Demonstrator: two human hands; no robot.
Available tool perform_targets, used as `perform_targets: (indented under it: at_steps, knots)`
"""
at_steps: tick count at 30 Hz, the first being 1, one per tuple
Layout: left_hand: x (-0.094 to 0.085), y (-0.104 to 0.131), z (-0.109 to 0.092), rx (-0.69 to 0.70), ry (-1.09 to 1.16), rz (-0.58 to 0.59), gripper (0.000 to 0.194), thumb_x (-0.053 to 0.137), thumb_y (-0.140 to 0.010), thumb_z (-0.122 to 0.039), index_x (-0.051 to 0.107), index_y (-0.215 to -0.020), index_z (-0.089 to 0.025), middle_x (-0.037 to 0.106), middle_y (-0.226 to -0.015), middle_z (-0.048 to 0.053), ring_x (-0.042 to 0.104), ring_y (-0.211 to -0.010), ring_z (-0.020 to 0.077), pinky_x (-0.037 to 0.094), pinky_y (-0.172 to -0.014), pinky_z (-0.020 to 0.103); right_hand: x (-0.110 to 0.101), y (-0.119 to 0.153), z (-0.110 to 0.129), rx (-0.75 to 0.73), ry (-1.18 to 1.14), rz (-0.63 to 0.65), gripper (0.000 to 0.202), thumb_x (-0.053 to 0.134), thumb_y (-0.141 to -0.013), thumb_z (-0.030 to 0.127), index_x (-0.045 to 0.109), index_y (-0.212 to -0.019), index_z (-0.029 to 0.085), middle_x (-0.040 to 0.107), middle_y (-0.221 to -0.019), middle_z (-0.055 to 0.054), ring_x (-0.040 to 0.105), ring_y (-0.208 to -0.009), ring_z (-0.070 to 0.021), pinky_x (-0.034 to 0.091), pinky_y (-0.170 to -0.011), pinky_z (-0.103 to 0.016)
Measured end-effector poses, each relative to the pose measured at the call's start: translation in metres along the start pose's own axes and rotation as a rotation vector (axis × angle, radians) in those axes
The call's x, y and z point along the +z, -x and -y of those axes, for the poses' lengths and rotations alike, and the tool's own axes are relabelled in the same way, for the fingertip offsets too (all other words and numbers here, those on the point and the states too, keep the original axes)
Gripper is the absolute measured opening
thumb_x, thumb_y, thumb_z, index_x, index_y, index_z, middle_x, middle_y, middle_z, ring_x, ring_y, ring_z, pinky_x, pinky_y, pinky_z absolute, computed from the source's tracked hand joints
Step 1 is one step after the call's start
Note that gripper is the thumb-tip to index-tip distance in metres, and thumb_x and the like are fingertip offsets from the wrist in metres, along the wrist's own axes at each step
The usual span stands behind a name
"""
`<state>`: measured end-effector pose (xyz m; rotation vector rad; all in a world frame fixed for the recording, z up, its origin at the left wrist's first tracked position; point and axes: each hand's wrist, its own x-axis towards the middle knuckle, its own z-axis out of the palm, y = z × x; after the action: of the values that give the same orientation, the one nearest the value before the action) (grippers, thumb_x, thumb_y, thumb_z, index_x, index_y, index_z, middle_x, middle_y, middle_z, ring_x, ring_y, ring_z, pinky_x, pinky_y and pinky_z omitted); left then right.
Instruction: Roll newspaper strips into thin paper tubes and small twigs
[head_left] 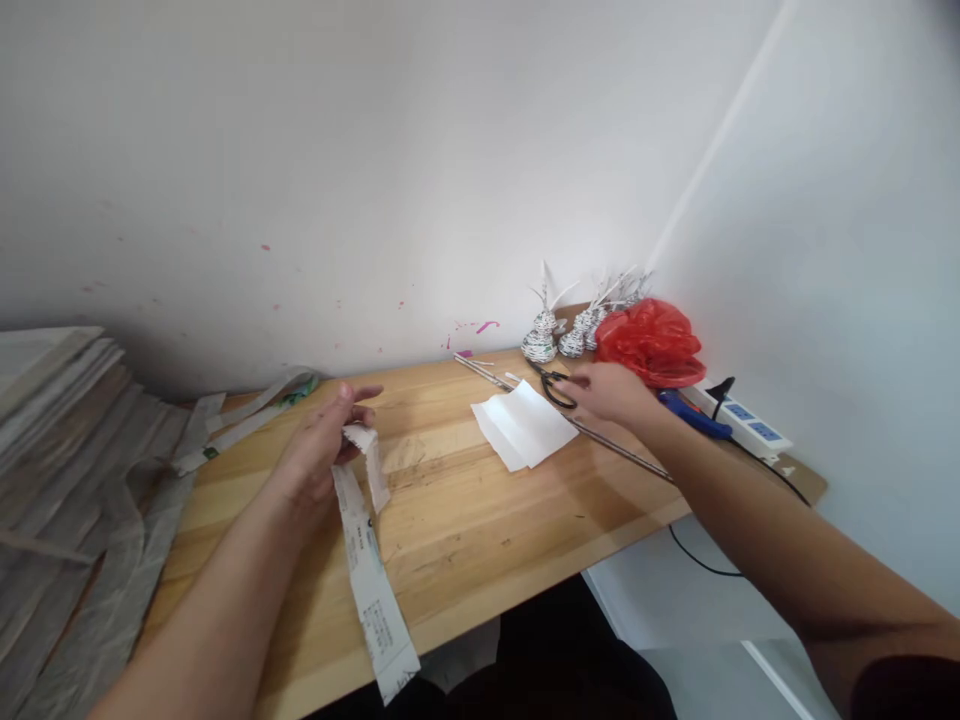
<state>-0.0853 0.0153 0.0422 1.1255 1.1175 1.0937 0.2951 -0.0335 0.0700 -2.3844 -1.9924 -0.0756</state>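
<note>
My left hand (322,440) is closed around a printed paper strip (375,590), whose long end hangs down over the table's front edge while a shorter torn end folds over beside the fingers. At the back right, my right hand (600,390) has its fingers on the handles of black scissors (559,390) lying on the table. White paper sheets (525,425) lie just left of that hand, over a thin rod (630,455) that runs slantwise across the wooden table (465,540).
Stacked paper strips (67,480) fill the left side. Gourd-shaped woven paper pieces (540,340) stand by the wall, near a red plastic bag (651,342). A blue-handled tool (694,415) and a power strip (750,425) with a black cable lie at the right.
</note>
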Motion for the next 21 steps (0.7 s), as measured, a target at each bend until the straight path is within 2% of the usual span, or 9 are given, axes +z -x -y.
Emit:
perform_targets:
  at_steps: [2,4,5,6,9,11,15,19,21]
  knots:
    - [0.0,0.001,0.0,0.002,-0.012,0.018,0.052,0.057,-0.077,-0.06,0.068,-0.104,-0.018,0.055,-0.066,0.0,0.036,-0.043,0.006,0.021,-0.038,0.019,0.009,0.02,0.032,-0.096,-0.072,0.02,0.059,0.036,-0.085,0.07,0.067,-0.093,0.019,0.069,-0.092,-0.011,0.062,-0.085,-0.0247,0.042,-0.071,-0.03]
    - [-0.001,0.002,0.001,0.009,-0.032,0.048,0.052,0.057,-0.078,-0.061,0.069,-0.104,-0.018,0.055,-0.07,0.0,0.038,-0.047,0.0056,0.023,-0.039,0.018,0.023,0.036,0.061,-0.116,-0.089,-0.093,0.066,0.046,-0.077,0.074,0.063,-0.105,0.017,0.067,-0.103,-0.013,0.058,-0.099,-0.0289,0.041,-0.081,-0.033]
    - [-0.002,0.002,0.002,0.013,-0.036,0.061,0.052,0.056,-0.078,-0.061,0.069,-0.105,-0.018,0.055,-0.071,0.0,0.039,-0.048,0.0056,0.024,-0.039,0.018,0.03,0.042,0.072,-0.114,-0.082,-0.099,0.067,0.051,-0.074,0.074,0.062,-0.105,0.016,0.066,-0.104,-0.014,0.057,-0.1,-0.0305,0.041,-0.082,-0.035]
    - [-0.003,0.001,0.003,0.016,-0.033,0.074,0.052,0.056,-0.079,-0.061,0.069,-0.105,-0.019,0.055,-0.073,0.001,0.04,-0.05,0.0057,0.024,-0.039,0.017,0.036,0.046,0.081,-0.127,-0.074,-0.1,0.061,0.053,-0.076,0.069,0.062,-0.104,0.015,0.065,-0.103,-0.015,0.056,-0.1,-0.0304,0.04,-0.082,-0.035]
    - [-0.004,0.0,0.005,0.005,0.01,0.112,0.053,0.055,-0.078,-0.062,0.069,-0.105,-0.018,0.055,-0.072,0.001,0.039,-0.048,0.006,0.022,-0.038,0.018,0.044,0.052,0.091,-0.181,-0.086,-0.103,0.028,0.047,-0.089,0.035,0.061,-0.103,0.016,0.065,-0.1,-0.012,0.056,-0.097,-0.0246,0.039,-0.083,-0.031]
    - [-0.003,0.0,0.004,-0.016,0.058,0.143,0.054,0.055,-0.078,-0.063,0.068,-0.104,-0.017,0.055,-0.069,0.001,0.037,-0.046,0.006,0.021,-0.036,0.018,0.038,0.053,0.082,-0.195,-0.09,-0.134,0.024,0.042,-0.089,0.021,0.061,-0.103,0.017,0.065,-0.099,-0.01,0.057,-0.095,-0.0217,0.038,-0.081,-0.028]
    - [-0.001,0.002,-0.001,-0.036,0.196,0.194,0.046,0.057,-0.081,-0.05,0.066,-0.106,-0.013,0.054,-0.065,0.001,0.036,-0.045,0.0054,0.021,-0.035,0.017,0.008,0.063,0.037,-0.038,0.046,-0.336,0.03,0.039,-0.09,0.021,0.06,-0.111,0.017,0.063,-0.103,-0.012,0.056,-0.096,-0.0246,0.037,-0.08,-0.03]
    - [-0.001,0.002,-0.003,-0.035,0.328,0.223,0.036,0.059,-0.078,-0.028,0.062,-0.109,-0.009,0.056,-0.065,0.002,0.039,-0.046,0.006,0.025,-0.036,0.016,-0.009,0.081,-0.016,0.172,0.205,-0.342,0.03,0.039,-0.089,0.025,0.062,-0.107,0.016,0.065,-0.102,-0.016,0.057,-0.097,-0.0299,0.039,-0.081,-0.037]
    - [-0.001,0.002,-0.002,-0.025,0.363,0.259,0.04,0.061,-0.073,-0.018,0.06,-0.112,-0.009,0.057,-0.065,0.001,0.04,-0.047,0.0061,0.025,-0.035,0.016,-0.009,0.086,-0.031,0.28,0.264,-0.295,0.035,0.045,-0.086,0.029,0.06,-0.114,0.015,0.063,-0.11,-0.019,0.054,-0.102,-0.0371,0.039,-0.081,-0.044]
